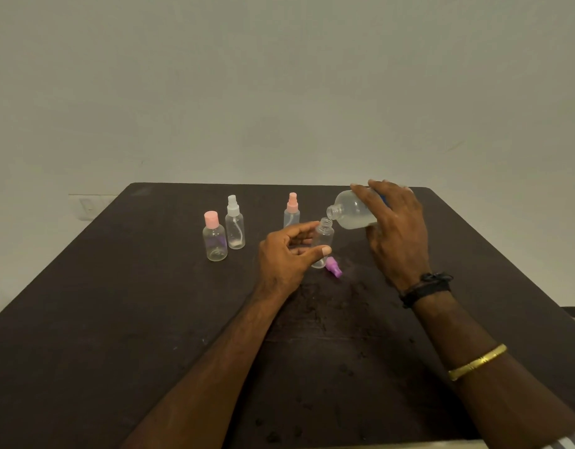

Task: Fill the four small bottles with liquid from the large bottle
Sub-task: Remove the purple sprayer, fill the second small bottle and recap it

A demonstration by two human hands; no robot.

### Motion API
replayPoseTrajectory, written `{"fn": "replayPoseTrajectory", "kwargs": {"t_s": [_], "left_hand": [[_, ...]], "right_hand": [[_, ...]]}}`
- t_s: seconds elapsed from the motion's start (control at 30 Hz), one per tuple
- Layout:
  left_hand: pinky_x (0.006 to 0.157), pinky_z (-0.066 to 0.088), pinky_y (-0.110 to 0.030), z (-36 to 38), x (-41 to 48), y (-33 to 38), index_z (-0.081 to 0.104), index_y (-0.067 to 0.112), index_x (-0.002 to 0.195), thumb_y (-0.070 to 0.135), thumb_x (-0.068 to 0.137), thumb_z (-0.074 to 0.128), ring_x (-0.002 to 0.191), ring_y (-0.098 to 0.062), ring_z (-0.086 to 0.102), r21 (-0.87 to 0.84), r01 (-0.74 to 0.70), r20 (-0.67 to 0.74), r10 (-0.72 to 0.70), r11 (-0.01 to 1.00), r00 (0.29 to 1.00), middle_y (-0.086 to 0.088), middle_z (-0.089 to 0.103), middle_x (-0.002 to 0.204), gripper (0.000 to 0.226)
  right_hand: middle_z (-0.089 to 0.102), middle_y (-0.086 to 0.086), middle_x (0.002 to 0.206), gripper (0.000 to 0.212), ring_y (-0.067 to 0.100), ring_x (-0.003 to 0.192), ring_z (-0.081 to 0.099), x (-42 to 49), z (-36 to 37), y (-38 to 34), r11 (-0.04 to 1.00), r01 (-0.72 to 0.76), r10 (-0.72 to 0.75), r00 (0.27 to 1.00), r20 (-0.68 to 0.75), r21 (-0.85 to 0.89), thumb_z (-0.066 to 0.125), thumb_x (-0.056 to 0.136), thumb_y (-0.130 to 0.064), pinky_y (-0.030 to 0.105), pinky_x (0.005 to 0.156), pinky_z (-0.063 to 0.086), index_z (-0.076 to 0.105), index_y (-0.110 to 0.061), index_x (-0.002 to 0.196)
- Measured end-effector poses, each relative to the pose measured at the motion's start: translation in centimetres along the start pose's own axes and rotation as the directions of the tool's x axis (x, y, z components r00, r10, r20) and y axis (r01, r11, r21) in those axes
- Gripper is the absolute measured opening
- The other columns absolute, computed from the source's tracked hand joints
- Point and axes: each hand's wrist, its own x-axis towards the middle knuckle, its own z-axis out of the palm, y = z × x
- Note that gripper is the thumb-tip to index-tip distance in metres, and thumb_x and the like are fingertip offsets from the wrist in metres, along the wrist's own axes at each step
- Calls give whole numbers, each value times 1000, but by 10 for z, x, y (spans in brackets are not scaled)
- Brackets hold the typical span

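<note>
Over the dark brown table [117,319], the left hand [287,256] curls thumb and fingers round the uncapped small clear plastic bottle [323,236], which stands upright beside a fallen purple cap [333,266]. Beyond, the right hand [397,233] clasps the large frosted plastic bottle [351,210], tipped sideways with its mouth just above the small one's.

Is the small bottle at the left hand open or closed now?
Open. The small bottle shows a bare threaded neck, and a purple spray cap lies on the table beside it.
</note>
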Motion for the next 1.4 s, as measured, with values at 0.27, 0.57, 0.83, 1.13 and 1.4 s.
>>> {"fn": "replayPoseTrajectory", "kwargs": {"t_s": [0.27, 0.57, 0.83, 1.13, 1.4], "left_hand": [[83, 60, -22, 1, 0, 0, 71, 13, 124, 15, 74, 90, 94, -1, 73, 10, -7, -7, 7, 1000, 1000, 3, 76, 107, 54], [80, 58, -17, 1, -1, 2, 71, 12, 124, 14, 74, 90, 93, 0, 73, 6, -10, -9, 10, 1000, 1000, 5, 75, 104, 54], [83, 60, -21, 1, 0, 2, 71, 12, 125, 16, 73, 90, 94, 0, 72, 15, -8, -11, 8, 1000, 1000, 0, 76, 110, 55], [84, 60, -21, 0, 0, 1, 71, 14, 125, 17, 74, 90, 95, 0, 72, 12, -7, -8, 7, 1000, 1000, 1, 76, 110, 54], [84, 61, -26, 0, 1, 0, 72, 13, 124, 17, 74, 90, 94, -3, 73, 16, -9, -20, 9, 1000, 1000, 0, 77, 109, 54]], "right_hand": [[58, 11, 141, 69, 34, 133, 49, 1, 1, 2, 1000, 14, -14, 1000, 0, -19, 67, 83, 10, 54, 114, 38, 58, -23, 142], [57, 12, 142, 71, 35, 135, 48, 4, -1, 3, 999, 18, -18, 1000, 17, -28, 68, 82, 10, 54, 116, 35, 56, -23, 144], [57, 13, 142, 72, 36, 134, 48, 5, -3, 4, 999, 24, -24, 1000, 16, -26, 67, 81, 11, 57, 115, 36, 56, -23, 144], [57, 13, 141, 72, 36, 134, 48, 5, -3, 1, 999, 23, -22, 1000, 14, -29, 68, 81, 12, 59, 114, 37, 56, -22, 143], [57, 12, 142, 72, 35, 135, 47, 4, -3, 3, 1000, 16, -15, 999, 32, -20, 67, 82, 11, 58, 116, 35, 55, -24, 144]]}}
